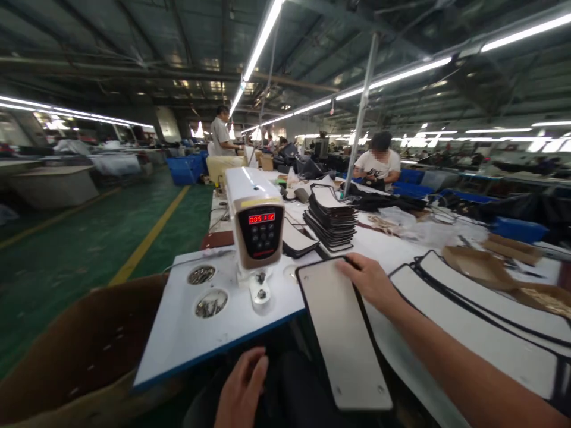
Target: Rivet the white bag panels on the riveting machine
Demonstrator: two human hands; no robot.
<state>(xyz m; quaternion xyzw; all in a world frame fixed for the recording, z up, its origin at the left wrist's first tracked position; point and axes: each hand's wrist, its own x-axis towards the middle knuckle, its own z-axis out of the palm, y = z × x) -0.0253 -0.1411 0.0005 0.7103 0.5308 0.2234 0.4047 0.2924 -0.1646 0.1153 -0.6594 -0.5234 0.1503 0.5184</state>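
My right hand grips the top right corner of a long panel, thumb on its face. The panel is pale with black edging and has small metal rivets near its corners. It tilts in front of the table edge, above my lap. Low in the middle, my left hand is half curled with nothing in it, thumb slightly apart from the fingers. Ahead stands a white riveting machine with a red digital display and buttons. Two round wells of small metal parts are set in its white tabletop.
Behind the machine rises a stack of black-edged panels. Larger curved panels lie to the right, near cardboard boxes. A brown open sack sits at lower left. Two people work farther back, near a metal pole.
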